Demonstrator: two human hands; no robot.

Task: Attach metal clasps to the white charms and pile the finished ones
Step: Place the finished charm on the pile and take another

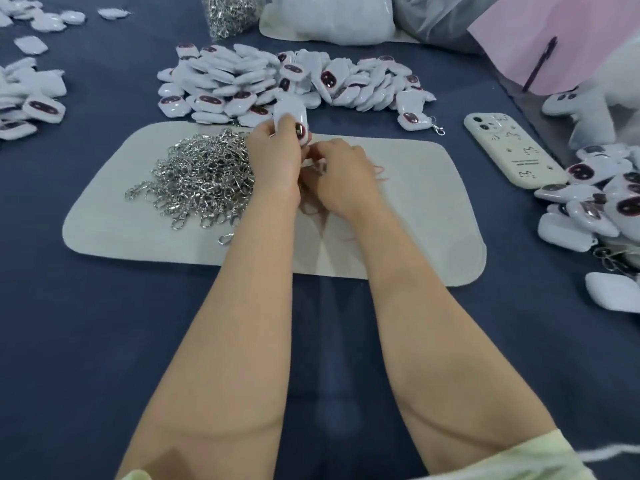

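A dark blue cloth covers the worktop (104, 341). A pale mat (415, 220) with rounded corners lies flat at its middle. To the right a phone (512, 154) in a cream case lies face down. A pink sheet (571, 39) with a dark pen (540, 64) on it fills the far right corner, beside grey fabric (433, 15). The light is soft and even.

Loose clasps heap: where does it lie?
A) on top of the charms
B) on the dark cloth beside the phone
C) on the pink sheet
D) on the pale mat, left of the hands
D: the clasps heap rests on the pale mat, just left of the left hand.
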